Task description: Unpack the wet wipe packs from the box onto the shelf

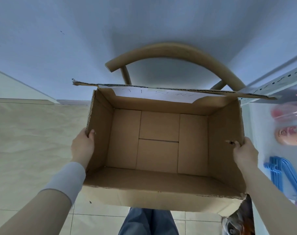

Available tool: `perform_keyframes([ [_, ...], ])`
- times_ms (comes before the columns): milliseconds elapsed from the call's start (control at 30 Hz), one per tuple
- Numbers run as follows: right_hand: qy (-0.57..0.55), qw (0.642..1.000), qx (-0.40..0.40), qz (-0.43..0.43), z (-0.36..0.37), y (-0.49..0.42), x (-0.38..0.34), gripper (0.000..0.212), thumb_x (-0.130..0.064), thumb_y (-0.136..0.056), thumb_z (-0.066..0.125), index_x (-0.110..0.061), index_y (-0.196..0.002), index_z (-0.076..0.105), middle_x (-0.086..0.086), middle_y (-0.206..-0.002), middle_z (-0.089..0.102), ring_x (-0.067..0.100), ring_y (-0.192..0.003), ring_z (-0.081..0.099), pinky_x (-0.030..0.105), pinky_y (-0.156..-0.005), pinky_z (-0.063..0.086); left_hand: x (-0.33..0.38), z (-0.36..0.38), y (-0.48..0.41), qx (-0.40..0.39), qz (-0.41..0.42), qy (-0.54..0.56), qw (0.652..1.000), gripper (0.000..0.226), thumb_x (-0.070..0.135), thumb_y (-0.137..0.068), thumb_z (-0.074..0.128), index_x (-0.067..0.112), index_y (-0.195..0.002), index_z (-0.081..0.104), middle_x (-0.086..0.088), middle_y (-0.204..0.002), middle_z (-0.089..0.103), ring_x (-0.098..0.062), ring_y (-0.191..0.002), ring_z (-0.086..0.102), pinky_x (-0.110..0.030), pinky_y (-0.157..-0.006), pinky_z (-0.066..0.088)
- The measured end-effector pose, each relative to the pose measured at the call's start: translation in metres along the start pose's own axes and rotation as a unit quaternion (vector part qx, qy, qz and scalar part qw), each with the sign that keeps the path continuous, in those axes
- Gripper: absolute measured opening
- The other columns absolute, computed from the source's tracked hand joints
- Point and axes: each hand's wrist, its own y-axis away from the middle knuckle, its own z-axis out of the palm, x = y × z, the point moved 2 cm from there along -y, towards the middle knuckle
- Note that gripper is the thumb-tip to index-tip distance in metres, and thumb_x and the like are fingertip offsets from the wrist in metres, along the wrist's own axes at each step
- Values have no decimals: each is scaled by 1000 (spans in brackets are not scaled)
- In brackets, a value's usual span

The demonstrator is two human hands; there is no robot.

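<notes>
Box [158, 141] is being held up in front of the chair [163, 53], open top facing the camera, over the tiled floor. Inside showing only bare cardboard: bottom flaps, four walls, no wet wipe packs in sight. Judging it light now, an empty corrugated shell; walls stiff enough to carry by, though the near right corner is looking torn and ragged, so likely weak there.

Left hand [82, 146] is gripping the left wall near its top edge, thumb hooked over the rim to the inside, fingers wrapping outside and hidden. Right hand [245, 152] is clasping the right wall the same way, thumb tip lying inside beside a small tear hole in the cardboard. Both closed on the side walls, pinching thin board, not spread wide.

Shelf [273, 85] is standing just right of the box, its perforated metal rail showing; pink packets [290, 133] and blue hangers [280, 172] are blurring along that side. Best hold seems mid-wall, away from the torn corner
</notes>
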Motion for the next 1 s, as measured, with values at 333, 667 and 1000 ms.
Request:
perform_keyframes([
  [333,-91,994,28,-61,-39,20,-32,38,-20,-96,44,4,-126,49,26,-125,55,40,-114,51,40,-93,40,41,-36,25,4,46,108,993,45,33,-96,45,6,-132,46,-20,-130,55,-37,-116,52,-41,-92,41],
  [667,-184,966,40,-175,-91,-33,-133,44,-32,-92,49,-14,-132,48,5,-126,60,23,-118,53,24,-93,36,157,-102,-8,-9,207,142,968,40,28,-97,41,15,-135,47,-9,-134,53,-26,-123,48,-32,-100,35],
  [1000,4,965,30,-259,-82,-31,-131,46,-24,-95,42,-6,-138,43,17,-139,47,33,-129,42,40,-105,35,172,-93,-1,-36,259,-99,960,51,36,-97,42,24,-145,31,-2,-152,34,-29,-133,40,-38,-111,29],
])
